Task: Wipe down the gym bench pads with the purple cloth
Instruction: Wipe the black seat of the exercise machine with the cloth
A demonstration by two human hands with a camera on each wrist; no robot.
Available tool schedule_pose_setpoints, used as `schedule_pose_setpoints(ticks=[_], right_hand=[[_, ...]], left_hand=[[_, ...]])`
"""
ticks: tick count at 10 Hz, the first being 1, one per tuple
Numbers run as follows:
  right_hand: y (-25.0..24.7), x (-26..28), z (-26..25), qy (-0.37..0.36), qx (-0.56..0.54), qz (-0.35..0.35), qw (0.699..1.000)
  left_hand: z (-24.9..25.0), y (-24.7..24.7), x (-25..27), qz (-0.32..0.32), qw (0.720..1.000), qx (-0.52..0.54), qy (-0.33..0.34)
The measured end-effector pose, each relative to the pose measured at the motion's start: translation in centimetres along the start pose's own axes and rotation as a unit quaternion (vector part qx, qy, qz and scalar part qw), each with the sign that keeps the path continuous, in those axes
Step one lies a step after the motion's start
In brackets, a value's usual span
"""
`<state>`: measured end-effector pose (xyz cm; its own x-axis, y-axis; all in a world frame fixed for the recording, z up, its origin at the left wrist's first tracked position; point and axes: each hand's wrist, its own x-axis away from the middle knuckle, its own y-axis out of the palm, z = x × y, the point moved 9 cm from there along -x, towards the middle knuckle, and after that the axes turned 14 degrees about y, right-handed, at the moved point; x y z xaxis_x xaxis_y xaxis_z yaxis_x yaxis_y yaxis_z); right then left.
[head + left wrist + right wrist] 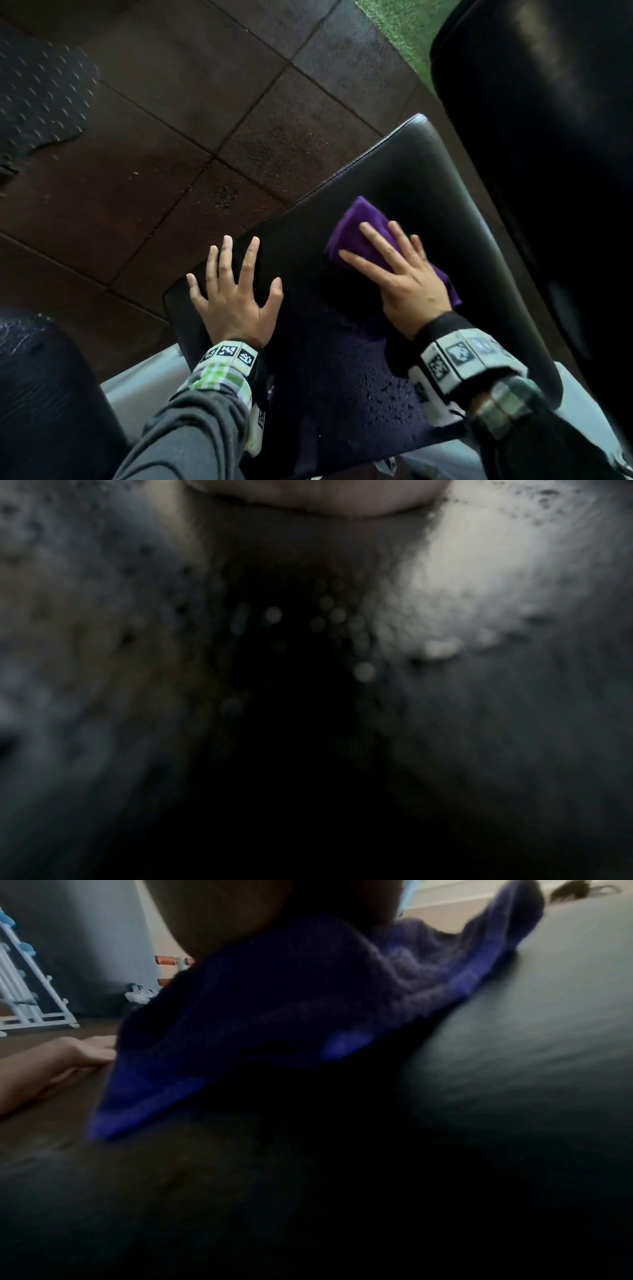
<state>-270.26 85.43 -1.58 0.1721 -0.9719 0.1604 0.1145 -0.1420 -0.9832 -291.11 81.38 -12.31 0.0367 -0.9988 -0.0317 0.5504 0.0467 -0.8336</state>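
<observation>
So the purple cloth [373, 240] sits folded under the right hand [402, 274], fingers spread and pressed flat on it, mid seat pad [428, 178]. The pad's long axis runs from 7 to 1 o'clock, and the unwiped stretch looks to be toward 1. The left hand [236, 294] is splayed flat at the pad's 9 o'clock edge, holding nothing. No containers anywhere. Droplets [387, 394] at 6.
</observation>
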Motion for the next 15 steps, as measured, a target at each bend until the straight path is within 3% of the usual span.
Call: schedule_pose_setpoints(ticks=[2, 3, 4, 5, 6, 8, 10, 11, 12, 13, 14, 15], right_hand=[[-1.8, -4.3, 2.6, 0.130, -0.062, 0.015, 0.989], [-1.4, -6.1, 0.2, 0.129, -0.071, 0.003, 0.989], [-0.4, -5.3, -2.6, 0.057, -0.055, -0.004, 0.997], [0.9, -2.5, -3.2, -0.018, -0.015, -0.028, 0.999], [0.4, -0.4, -1.1, -0.019, -0.010, -0.027, 0.999], [-1.7, -3.3, 2.0, 0.075, -0.079, 0.006, 0.994], [-0.8, -5.4, -3.1, 0.020, -0.108, -0.051, 0.993], [-1.6, -4.2, -1.9, 0.030, -0.164, -0.067, 0.984], [-4.0, -2.7, 2.6, 0.117, -0.202, -0.001, 0.972], [-5.6, -1.1, 6.8, 0.243, -0.304, -0.004, 0.921], [-4.0, 0.6, 8.6, 0.317, -0.362, -0.107, 0.870], [-3.1, 1.4, 9.0, 0.370, -0.412, -0.157, 0.818]], left_hand=[[0.0, 0.0, 0.0, -0.004, 1.000, -0.001, -0.001], [0.0, 0.0, 0.0, -0.007, 1.000, -0.002, -0.002], [0.0, 0.0, 0.0, -0.007, 1.000, -0.002, 0.000], [0.0, -0.1, 0.0, -0.004, 1.000, -0.005, 0.002], [0.0, 0.0, 0.0, -0.003, 1.000, -0.004, 0.002], [0.0, 0.0, 0.0, -0.001, 1.000, -0.007, 0.001], [0.0, 0.4, 0.0, -0.025, 1.000, -0.008, -0.002], [0.0, 0.4, -0.1, -0.027, 1.000, 0.002, -0.016], [3.0, -1.1, -1.1, 0.034, 0.998, 0.046, -0.019], [10.2, -1.9, -3.7, 0.059, 0.994, 0.073, 0.054], [15.6, -0.1, -6.1, -0.005, 0.992, 0.029, 0.119], [15.7, 1.5, -6.3, -0.031, 0.990, -0.006, 0.139]])
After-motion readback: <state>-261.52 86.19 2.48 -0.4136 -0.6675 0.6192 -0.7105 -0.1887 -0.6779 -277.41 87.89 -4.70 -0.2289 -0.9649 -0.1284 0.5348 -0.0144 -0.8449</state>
